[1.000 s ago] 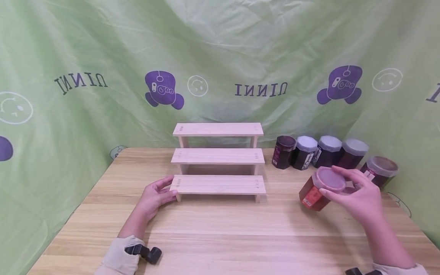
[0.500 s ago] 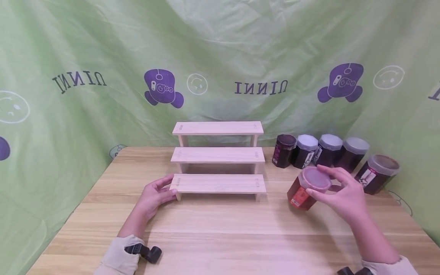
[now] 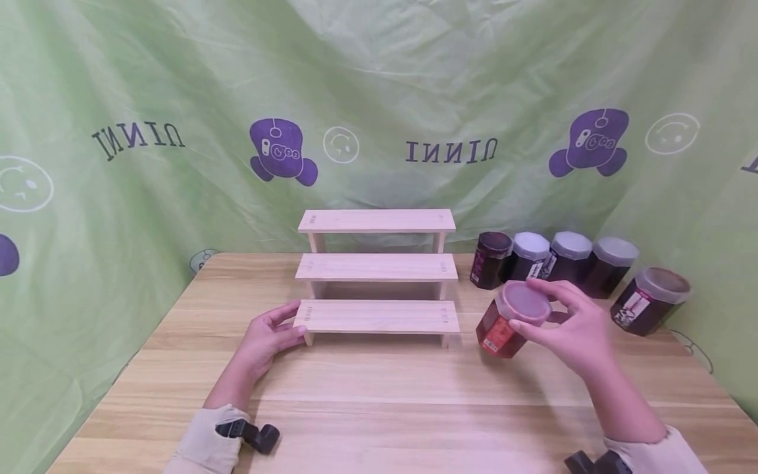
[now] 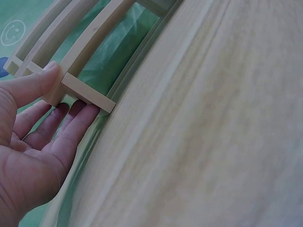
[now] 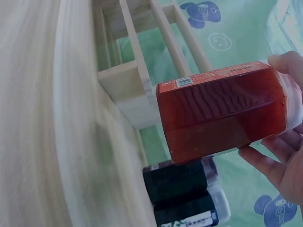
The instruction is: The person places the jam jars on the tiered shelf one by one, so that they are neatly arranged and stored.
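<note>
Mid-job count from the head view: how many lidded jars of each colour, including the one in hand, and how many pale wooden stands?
Red faceted jar with a translucent lid, held in the right hand: 1
Dark faceted jars with lids: 5
Three-tier pale wooden stand: 1
Total: 7

Head camera: looks forward and down over the tabletop [image 3: 379, 411], taking in the left hand [image 3: 265, 341], right hand [image 3: 571, 328] and green printed backdrop [image 3: 379, 72]. Left wrist camera: close, tilted sideways, facing the three-tier wooden riser [image 3: 376, 316]. Right wrist camera: likewise tilted, very near the red-labelled jar [image 5: 222, 116]. All three views share the riser.
</note>
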The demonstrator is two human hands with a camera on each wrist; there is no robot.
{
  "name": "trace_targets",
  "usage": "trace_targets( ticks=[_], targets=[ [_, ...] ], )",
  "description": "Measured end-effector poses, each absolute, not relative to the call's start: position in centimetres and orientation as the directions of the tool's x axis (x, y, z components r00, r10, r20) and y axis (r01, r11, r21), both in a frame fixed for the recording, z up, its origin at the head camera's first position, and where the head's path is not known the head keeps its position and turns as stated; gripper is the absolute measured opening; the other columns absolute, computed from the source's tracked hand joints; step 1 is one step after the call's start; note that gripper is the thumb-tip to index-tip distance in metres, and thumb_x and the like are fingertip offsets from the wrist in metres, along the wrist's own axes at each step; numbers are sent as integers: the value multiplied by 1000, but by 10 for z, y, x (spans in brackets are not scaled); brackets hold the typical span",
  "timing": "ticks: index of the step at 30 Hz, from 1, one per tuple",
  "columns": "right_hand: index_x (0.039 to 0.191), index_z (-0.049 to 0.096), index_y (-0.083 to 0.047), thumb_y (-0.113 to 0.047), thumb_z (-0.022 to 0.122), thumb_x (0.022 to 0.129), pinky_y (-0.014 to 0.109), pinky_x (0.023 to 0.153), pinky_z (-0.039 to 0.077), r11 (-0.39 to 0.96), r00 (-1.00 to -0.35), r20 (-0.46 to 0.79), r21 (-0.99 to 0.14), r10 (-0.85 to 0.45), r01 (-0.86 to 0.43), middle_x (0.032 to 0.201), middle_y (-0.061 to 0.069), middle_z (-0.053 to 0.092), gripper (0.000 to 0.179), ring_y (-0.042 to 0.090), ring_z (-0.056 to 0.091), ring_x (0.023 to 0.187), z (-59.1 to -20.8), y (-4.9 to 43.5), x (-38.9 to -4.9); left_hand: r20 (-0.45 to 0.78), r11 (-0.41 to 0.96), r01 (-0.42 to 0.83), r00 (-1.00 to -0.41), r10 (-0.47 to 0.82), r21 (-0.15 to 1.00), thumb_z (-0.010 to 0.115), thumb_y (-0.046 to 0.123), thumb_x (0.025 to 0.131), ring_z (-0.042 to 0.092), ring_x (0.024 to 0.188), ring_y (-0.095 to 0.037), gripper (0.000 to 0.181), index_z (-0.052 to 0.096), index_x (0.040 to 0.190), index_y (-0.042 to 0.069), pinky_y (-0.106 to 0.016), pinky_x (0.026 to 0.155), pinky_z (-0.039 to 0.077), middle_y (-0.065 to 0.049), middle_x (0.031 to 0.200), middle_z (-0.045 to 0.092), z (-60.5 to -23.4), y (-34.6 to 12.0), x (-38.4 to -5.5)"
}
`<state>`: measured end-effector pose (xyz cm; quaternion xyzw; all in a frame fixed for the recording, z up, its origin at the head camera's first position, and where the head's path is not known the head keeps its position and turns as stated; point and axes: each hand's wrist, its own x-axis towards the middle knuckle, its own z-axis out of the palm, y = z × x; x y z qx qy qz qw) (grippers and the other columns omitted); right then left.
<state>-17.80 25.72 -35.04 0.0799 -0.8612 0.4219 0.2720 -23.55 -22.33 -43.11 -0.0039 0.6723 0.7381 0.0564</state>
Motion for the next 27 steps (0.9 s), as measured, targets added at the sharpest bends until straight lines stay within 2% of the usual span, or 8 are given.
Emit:
trace_targets(
  ticks=[4,8,15,20,27],
  targets=[
    [124,66,-4,-8,93,62,4,71,50,626,-834,547,-675,69,-391,106,0,60,67,-2,51,96,-346,251,-180,-75,-92,-83,-994,80,992,68,-13,84,66,98,-15,69,37,145,-7,-37,87,58,-29,137,49,-430,-224,-235],
    [124,67,-4,-9,92,63,4,70,50,626,-830,555,-667,55,-404,106,3,61,66,-1,50,96,-342,244,-181,-76,-95,-84,-993,86,992,66,-13,84,66,98,-15,68,36,145,-8,-37,88,57,-31,139,45,-430,-225,-235],
    [122,68,-4,-6,92,61,7,70,52,595,-807,590,-660,32,-458,104,-1,61,66,0,53,94,-337,234,-185,-78,-89,-86,-993,91,992,67,-13,84,66,100,-16,69,36,146,-6,-37,88,57,-32,141,42,-432,-224,-235],
    [121,67,-3,-3,92,60,9,69,54,570,-797,604,-658,11,-491,105,3,62,66,1,54,94,-331,226,-189,-77,-91,-85,-993,95,992,66,-14,84,66,100,-17,69,36,146,-6,-38,89,57,-32,141,42,-433,-224,-235],
    [121,69,-5,-7,93,59,9,68,48,606,-798,603,-631,-11,-485,106,5,64,66,3,51,94,-322,215,-194,-74,-86,-82,-992,98,993,65,-14,84,66,100,-16,69,36,146,-6,-37,89,57,-31,145,38,-432,-224,-234]
  ],
)
